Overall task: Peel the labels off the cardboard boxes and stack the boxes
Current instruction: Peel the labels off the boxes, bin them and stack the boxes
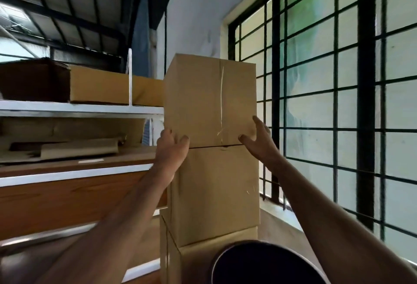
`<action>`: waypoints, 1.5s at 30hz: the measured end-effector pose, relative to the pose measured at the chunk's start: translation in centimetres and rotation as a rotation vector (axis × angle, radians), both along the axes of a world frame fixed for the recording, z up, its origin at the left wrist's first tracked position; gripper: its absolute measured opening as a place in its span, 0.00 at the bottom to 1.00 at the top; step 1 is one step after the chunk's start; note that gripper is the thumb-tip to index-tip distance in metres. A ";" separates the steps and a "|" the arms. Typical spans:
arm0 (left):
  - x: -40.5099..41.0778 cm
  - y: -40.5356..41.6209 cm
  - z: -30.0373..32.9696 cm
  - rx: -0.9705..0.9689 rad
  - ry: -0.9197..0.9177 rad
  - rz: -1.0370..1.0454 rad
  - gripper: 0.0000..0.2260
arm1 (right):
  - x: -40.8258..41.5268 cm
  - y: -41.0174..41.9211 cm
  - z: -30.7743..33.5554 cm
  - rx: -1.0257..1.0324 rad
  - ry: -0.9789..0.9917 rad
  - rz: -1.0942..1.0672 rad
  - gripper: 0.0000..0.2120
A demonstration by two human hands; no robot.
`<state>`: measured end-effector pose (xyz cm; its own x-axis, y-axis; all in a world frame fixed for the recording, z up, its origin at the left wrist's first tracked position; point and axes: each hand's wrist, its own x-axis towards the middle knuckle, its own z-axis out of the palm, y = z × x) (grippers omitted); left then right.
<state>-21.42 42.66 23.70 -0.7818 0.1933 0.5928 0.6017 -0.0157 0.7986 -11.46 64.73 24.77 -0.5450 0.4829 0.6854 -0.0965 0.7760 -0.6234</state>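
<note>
Now stacking: my left hand (172,146) and right hand (256,135), fingers spread, press the top box (209,100) at frame centre onto the middle box (216,191); next, square it, let go

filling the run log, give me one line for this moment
hands: left, right open on top box | stack: three boxes | labels: none seen
</note>
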 end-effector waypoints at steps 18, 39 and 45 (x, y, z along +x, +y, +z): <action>0.6 -1.9 1.3 -0.022 0.231 0.163 0.23 | -0.8 -2.5 2.9 -0.320 0.188 0.126 0.41; 6.6 -35.0 -5.7 0.057 0.133 0.254 0.25 | 2.2 -33.1 -2.9 -0.235 0.219 0.257 0.23; 9.5 -39.0 -11.5 -0.047 0.100 0.208 0.26 | 6.0 -37.8 -10.0 -0.294 0.201 0.167 0.27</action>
